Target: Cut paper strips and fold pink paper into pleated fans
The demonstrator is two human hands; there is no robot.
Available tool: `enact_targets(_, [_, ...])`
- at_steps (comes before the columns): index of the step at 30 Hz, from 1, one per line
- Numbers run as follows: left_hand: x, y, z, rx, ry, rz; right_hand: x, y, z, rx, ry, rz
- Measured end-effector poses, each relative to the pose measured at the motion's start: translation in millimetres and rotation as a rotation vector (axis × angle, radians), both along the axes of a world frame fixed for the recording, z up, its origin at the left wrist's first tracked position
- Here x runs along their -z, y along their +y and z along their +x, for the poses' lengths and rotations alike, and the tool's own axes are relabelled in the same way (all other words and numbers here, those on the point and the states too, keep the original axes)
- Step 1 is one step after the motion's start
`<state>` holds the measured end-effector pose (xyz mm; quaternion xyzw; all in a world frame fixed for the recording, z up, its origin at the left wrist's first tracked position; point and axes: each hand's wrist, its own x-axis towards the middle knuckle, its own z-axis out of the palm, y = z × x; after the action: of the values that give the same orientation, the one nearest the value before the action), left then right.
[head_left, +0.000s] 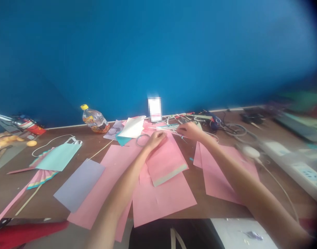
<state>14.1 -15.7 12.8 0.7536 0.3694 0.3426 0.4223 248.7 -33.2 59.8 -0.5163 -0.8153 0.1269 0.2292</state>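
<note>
Hands over paper pieces, desk centre.
Bottle: rear edge, left of centre. Left hand: fingers curled at the far end of the pink card, mid-desk; grip cannot be determined. Right hand: fingertips drawn together beside white strips near the rear edge; hold indeterminable.

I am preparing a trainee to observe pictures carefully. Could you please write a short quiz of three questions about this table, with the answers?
1. What colour is the cap of the bottle?
2. True or false: the mint-green piece lies to the left of the left hand.
3. Which is nearest to the right hand?
(a) the bottle
(b) the white strips
(c) the lavender sheet

Key: 1. Yellow. 2. True. 3. (b).
</note>
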Motion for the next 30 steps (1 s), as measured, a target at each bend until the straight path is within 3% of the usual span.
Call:
enact_targets(3, [1.6, 1, 0, -0.01, 0.017, 0.017, -6.2, 3, 15, 0.188, 0.126, 0.098])
enact_targets(6, [3.3, 1, -1, 0.031, 0.016, 0.028, -11.5, 3, 29, 0.525, 0.228, 0.182])
enact_targets(10, [7.7, 4, 0, 0.106, 0.019, 0.0, -12.4, 3, 31, 0.654, 0.202, 0.145])
enact_targets(12, [10.1, 5, 0, 0.146, 0.002, -0.022, -10.8, 3, 24, 0.616, 0.149, 0.085])
enact_targets(15, [12.4, 6, 0, 0.187, -0.017, -0.046, -8.8, 2, 9, 0.423, 0.098, -0.07])
enact_targets(22, [14.9, 6, -2, 0.116, -0.041, -0.061, -3.6, -14, -26, 0.003, 0.2, -0.339])
enact_targets(25, [15.9, 7, -2, 0.134, -0.073, -0.069, 4.4, -16, -36, -0.095, 0.225, -0.341])
enact_targets(30, [14.7, 8, -1, 0.153, -0.091, -0.084, 18.0, -11, -42, -0.118, 0.178, -0.254])
